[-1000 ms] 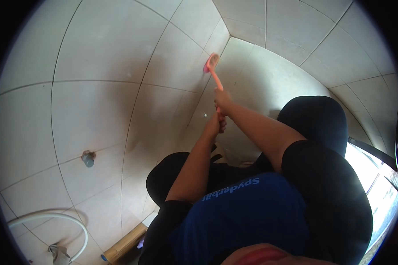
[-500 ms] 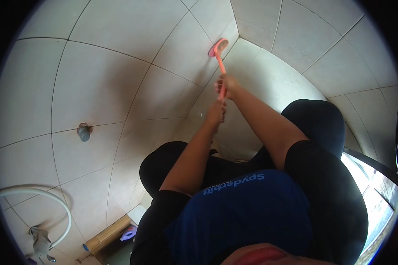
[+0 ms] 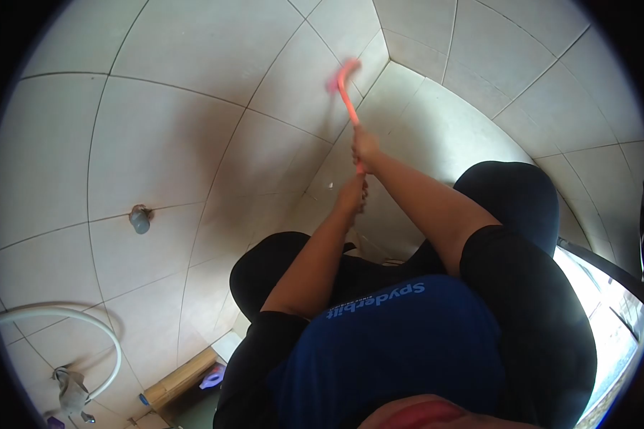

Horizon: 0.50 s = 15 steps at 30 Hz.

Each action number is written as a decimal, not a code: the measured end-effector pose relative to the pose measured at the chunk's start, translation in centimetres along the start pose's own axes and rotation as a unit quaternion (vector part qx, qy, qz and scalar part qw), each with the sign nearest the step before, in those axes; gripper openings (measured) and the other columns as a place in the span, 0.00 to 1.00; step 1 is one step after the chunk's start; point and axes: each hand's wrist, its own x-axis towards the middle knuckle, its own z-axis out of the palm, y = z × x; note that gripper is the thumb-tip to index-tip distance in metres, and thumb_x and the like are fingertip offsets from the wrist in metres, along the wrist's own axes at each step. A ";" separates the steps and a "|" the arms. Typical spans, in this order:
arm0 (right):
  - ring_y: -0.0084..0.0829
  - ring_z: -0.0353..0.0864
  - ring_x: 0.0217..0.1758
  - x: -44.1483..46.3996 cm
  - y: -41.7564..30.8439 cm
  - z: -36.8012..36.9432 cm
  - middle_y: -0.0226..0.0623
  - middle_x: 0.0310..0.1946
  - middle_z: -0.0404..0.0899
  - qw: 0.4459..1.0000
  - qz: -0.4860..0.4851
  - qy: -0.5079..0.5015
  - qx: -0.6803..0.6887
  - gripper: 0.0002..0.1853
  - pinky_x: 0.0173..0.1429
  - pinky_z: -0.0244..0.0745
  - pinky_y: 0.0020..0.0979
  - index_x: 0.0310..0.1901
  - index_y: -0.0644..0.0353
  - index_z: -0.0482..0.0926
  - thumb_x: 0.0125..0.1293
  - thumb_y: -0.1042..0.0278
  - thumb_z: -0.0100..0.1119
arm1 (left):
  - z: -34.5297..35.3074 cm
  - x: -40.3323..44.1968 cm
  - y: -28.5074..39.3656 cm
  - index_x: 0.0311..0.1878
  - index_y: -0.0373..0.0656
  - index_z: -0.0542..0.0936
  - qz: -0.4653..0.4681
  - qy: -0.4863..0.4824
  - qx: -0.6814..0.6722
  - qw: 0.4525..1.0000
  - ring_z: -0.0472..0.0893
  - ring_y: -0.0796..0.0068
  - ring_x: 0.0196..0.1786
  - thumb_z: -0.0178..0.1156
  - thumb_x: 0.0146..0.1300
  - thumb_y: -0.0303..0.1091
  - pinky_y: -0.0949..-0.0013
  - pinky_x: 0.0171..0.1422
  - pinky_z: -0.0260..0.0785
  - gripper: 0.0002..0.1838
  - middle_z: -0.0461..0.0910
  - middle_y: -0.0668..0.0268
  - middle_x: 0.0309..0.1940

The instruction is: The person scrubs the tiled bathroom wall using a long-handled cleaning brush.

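A pink long-handled brush points up toward the corner of the tiled wall, its blurred head at the left wall's tiles near that corner. Higher on the handle is my right hand, with its fingers wrapped round it. Just below, my left hand is closed round the handle's lower part. The handle's end is mostly hidden by my hands.
On the left tiled wall are a grey pipe stub and, lower, a metal tap with a white hose. A wooden ledge and a purple object lie at the bottom. My bent knees flank my arms.
The brush head has moved back and forth over the wall near the corner, now slightly left of where it was half a second ago. Both hands stay on the handle. The view has shifted.
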 end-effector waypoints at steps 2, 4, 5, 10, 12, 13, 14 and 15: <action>0.22 0.53 0.07 4.9 4.5 -2.4 0.25 0.08 0.54 0.968 -0.013 -0.066 -0.243 0.19 0.11 0.51 0.24 0.22 0.53 0.62 0.62 0.48 0.41 | 0.6 -0.3 -0.6 0.29 0.48 0.69 -0.136 -0.082 -0.119 0.980 0.59 0.85 0.15 0.44 0.58 0.58 0.80 0.18 0.49 0.21 0.62 0.76 0.16; 0.22 0.54 0.07 4.3 4.9 -1.8 0.26 0.08 0.56 0.967 0.021 -0.063 -0.247 0.18 0.12 0.51 0.24 0.22 0.53 0.62 0.61 0.49 0.42 | 1.1 -0.5 -1.1 0.28 0.49 0.69 -0.111 -0.041 -0.106 0.987 0.60 0.84 0.15 0.43 0.57 0.60 0.79 0.19 0.50 0.23 0.62 0.76 0.15; 0.23 0.54 0.08 2.6 4.1 -1.1 0.27 0.08 0.56 0.982 0.064 -0.038 -0.176 0.17 0.12 0.51 0.25 0.23 0.54 0.63 0.61 0.50 0.43 | 1.2 -0.7 -1.6 0.26 0.50 0.69 -0.088 -0.001 -0.100 0.991 0.60 0.84 0.15 0.42 0.57 0.62 0.78 0.19 0.51 0.24 0.62 0.76 0.15; 0.23 0.56 0.09 0.7 -0.3 1.6 0.27 0.09 0.58 0.998 0.038 0.018 0.055 0.19 0.13 0.51 0.26 0.21 0.54 0.62 0.61 0.49 0.41 | -1.4 1.5 -0.2 0.24 0.51 0.66 0.060 0.050 0.029 0.996 0.58 0.86 0.15 0.41 0.61 0.56 0.80 0.19 0.47 0.20 0.59 0.78 0.14; 0.23 0.57 0.10 1.1 -0.3 1.5 0.28 0.09 0.59 0.992 -0.021 0.009 0.120 0.20 0.13 0.51 0.27 0.20 0.55 0.63 0.62 0.49 0.39 | -1.9 3.0 -1.3 0.23 0.50 0.66 0.152 0.062 0.083 0.983 0.58 0.85 0.16 0.41 0.61 0.55 0.79 0.19 0.47 0.20 0.59 0.77 0.14; 0.22 0.56 0.09 1.4 0.0 1.1 0.26 0.10 0.58 0.993 -0.014 0.001 0.113 0.20 0.12 0.51 0.26 0.19 0.53 0.62 0.61 0.48 0.41 | -1.9 3.3 -1.7 0.23 0.49 0.66 0.142 0.057 0.095 0.984 0.58 0.84 0.16 0.41 0.61 0.55 0.79 0.20 0.48 0.21 0.60 0.77 0.15; 0.20 0.55 0.09 1.5 0.3 0.7 0.24 0.10 0.58 0.994 -0.008 -0.007 0.107 0.20 0.12 0.50 0.24 0.19 0.51 0.60 0.60 0.47 0.42 | -2.0 3.7 -2.0 0.23 0.49 0.66 0.131 0.052 0.107 0.984 0.58 0.83 0.17 0.41 0.61 0.56 0.78 0.20 0.48 0.22 0.60 0.76 0.15; 0.20 0.55 0.09 1.6 1.3 0.1 0.24 0.10 0.58 0.994 -0.008 -0.004 0.107 0.20 0.12 0.50 0.24 0.19 0.51 0.60 0.60 0.47 0.42 | -1.6 3.2 -2.4 0.23 0.49 0.66 0.130 0.049 0.107 0.984 0.58 0.83 0.17 0.41 0.61 0.56 0.78 0.20 0.48 0.22 0.60 0.76 0.15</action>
